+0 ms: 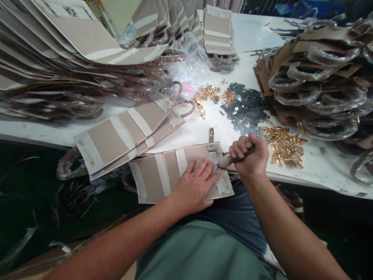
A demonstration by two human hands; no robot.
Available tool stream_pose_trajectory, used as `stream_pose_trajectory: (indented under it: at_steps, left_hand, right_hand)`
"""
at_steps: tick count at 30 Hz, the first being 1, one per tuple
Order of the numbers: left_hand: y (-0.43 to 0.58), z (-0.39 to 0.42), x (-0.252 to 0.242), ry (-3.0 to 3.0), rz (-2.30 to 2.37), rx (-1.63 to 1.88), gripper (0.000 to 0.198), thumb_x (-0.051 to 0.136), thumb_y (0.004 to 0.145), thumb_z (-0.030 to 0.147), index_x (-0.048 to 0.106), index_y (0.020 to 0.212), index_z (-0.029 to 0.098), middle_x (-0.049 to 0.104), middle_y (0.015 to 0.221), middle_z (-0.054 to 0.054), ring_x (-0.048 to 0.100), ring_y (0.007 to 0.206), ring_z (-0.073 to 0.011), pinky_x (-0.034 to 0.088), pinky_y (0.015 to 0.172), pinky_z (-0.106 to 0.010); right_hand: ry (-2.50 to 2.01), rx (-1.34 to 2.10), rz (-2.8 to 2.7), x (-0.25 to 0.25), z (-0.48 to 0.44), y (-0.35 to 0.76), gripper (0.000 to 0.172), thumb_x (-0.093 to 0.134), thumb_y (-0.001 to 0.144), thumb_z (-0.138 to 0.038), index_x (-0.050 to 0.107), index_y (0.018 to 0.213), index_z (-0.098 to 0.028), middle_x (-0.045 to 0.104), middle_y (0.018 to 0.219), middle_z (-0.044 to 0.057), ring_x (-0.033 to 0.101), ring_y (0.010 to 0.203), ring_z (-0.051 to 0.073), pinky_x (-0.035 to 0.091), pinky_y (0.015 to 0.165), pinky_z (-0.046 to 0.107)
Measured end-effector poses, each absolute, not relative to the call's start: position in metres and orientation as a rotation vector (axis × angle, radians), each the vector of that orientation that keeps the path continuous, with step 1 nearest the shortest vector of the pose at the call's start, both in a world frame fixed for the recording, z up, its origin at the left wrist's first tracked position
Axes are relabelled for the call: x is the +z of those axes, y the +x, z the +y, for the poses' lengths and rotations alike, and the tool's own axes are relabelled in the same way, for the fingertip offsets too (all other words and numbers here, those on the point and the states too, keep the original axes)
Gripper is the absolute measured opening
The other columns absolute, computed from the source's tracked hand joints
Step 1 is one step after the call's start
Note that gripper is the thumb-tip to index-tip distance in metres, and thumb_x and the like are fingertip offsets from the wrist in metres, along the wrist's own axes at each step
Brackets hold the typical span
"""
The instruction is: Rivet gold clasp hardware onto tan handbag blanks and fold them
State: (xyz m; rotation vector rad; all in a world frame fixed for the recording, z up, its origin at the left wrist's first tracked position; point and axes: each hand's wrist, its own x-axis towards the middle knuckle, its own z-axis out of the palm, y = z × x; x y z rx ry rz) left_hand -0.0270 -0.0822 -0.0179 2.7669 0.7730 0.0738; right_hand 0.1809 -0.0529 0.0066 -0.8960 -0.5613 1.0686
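Note:
In front of me a beige bag panel (171,171) with pale strips lies at the table's front edge, partly over my lap. My left hand (196,184) rests flat on it, fingers spread, palm down. My right hand (251,153) is closed round a hand tool with a worn, thick handle (230,160). The tool slants down to the left, its tip at a small metal piece near my left fingertips; its exact kind is hard to make out. Another metal plate (212,150) shows on the panel's upper right corner. A brown strap with a gold fitting (211,134) sticks out beyond that edge.
Two overlapping panels (122,136) lie left, below tall stacks of bag parts (87,35). Loose gold fittings (284,146) and a heap of dark metal plates (246,105) sit ahead on the white table (192,130). Brown pieces with plastic-wrapped handles (317,81) are piled right.

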Motion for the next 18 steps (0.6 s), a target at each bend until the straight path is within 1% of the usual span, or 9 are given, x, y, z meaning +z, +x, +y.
stream_pose_trajectory:
  at_steps: [2, 4, 7, 10, 15, 18]
  left_hand:
    - [-0.028, -0.081, -0.019, 2.758, 0.766, 0.083, 0.086, 0.074, 0.085, 0.057, 0.049, 0.158, 0.020, 0.041, 0.167, -0.016, 0.030, 0.156, -0.0378, 0.011, 0.131, -0.062]
    - [-0.028, -0.080, -0.021, 2.746, 0.764, 0.096, 0.086, 0.074, 0.084, 0.058, 0.049, 0.157, 0.020, 0.041, 0.167, -0.016, 0.030, 0.156, -0.0377, 0.010, 0.131, -0.061]
    - [-0.029, -0.080, -0.022, 2.728, 0.763, 0.112, 0.085, 0.074, 0.084, 0.057, 0.049, 0.157, 0.020, 0.042, 0.166, -0.016, 0.032, 0.155, -0.0377, 0.010, 0.131, -0.062]
    - [-0.029, -0.080, -0.021, 2.716, 0.763, 0.127, 0.082, 0.075, 0.084, 0.054, 0.051, 0.155, 0.021, 0.043, 0.165, -0.017, 0.033, 0.154, -0.0378, 0.012, 0.130, -0.062]
    - [-0.028, -0.083, -0.017, 2.705, 0.795, 0.150, 0.084, 0.078, 0.081, 0.051, 0.051, 0.154, 0.019, 0.046, 0.161, -0.018, 0.034, 0.153, -0.0371, 0.013, 0.131, -0.061]
    - [-0.028, -0.086, -0.017, 2.694, 0.822, 0.181, 0.084, 0.081, 0.078, 0.050, 0.053, 0.151, 0.021, 0.046, 0.160, -0.017, 0.033, 0.153, -0.0364, 0.014, 0.131, -0.059]
  right_hand:
    - [-0.898, 1.070, -0.515, 0.003, -0.050, 0.185, 0.050, 0.073, 0.082, -0.043, 0.033, 0.060, -0.023, 0.028, 0.049, -0.010, 0.027, 0.037, 0.007, 0.032, 0.037, 0.023]
    - [-0.899, 1.060, -0.500, 0.003, -0.049, 0.184, 0.052, 0.074, 0.082, -0.043, 0.031, 0.061, -0.023, 0.027, 0.050, -0.010, 0.026, 0.037, 0.007, 0.031, 0.037, 0.022]
    - [-0.913, 1.048, -0.553, 0.008, -0.050, 0.173, 0.047, 0.074, 0.082, -0.040, 0.037, 0.059, -0.023, 0.029, 0.049, -0.009, 0.027, 0.036, 0.007, 0.029, 0.036, 0.023]
    - [-0.928, 1.008, -0.717, 0.012, -0.055, 0.157, 0.044, 0.073, 0.087, -0.036, 0.043, 0.057, -0.023, 0.034, 0.048, -0.008, 0.031, 0.036, 0.008, 0.028, 0.037, 0.026]
    - [-1.062, 0.921, -1.192, 0.013, -0.067, 0.143, 0.048, 0.067, 0.099, -0.037, 0.047, 0.058, -0.023, 0.047, 0.053, -0.004, 0.043, 0.047, 0.012, 0.036, 0.049, 0.030]
    - [-1.160, 0.883, -1.295, 0.018, -0.068, 0.143, 0.050, 0.064, 0.100, -0.039, 0.049, 0.056, -0.023, 0.049, 0.051, -0.003, 0.044, 0.049, 0.013, 0.037, 0.052, 0.031]
